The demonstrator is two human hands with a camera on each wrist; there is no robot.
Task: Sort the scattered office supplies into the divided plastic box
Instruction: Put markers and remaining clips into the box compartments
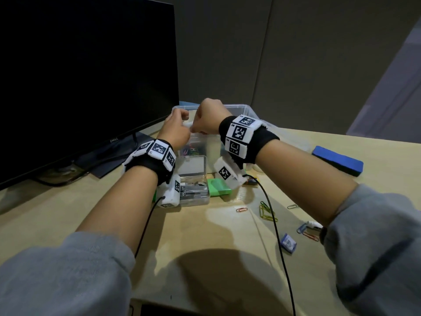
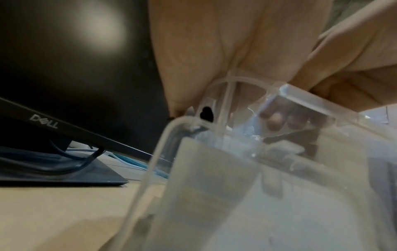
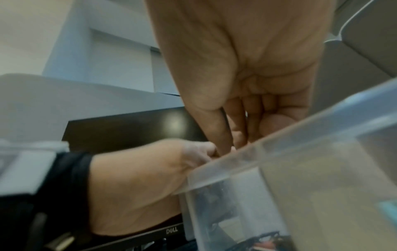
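Resting on a pale wooden desk (image 1: pixel 205 236), a clear divided plastic box (image 1: pixel 245 110) stands just right of a black flat monitor (image 1: pixel 79 76), with coloured paper clips showing through its near-left compartment. Left hand (image 1: pixel 176 131): fingers curled, grip closed on a small white object (image 1: pixel 188 124) at the near-left rim; what the object is cannot be told. Right hand (image 1: pixel 208 117): fingers curled, grip pinched on the same white object, thumb meeting the left hand's; in the right wrist view the fingers (image 3: pixel 240 118) point down just behind the box rim. Small clear lidded case of metal staples (image 1: pixel 193 181): in front of the box, lid raised. Green plastic block (image 1: pixel 218 187): just right of the case. Loose coloured paper clips (image 1: pixel 266 212): scattered on the desk right of centre. Small blue-and-white packet (image 1: pixel 288 244): near the right forearm. Blue whiteboard eraser (image 1: pixel 337 159): well apart, at far right.
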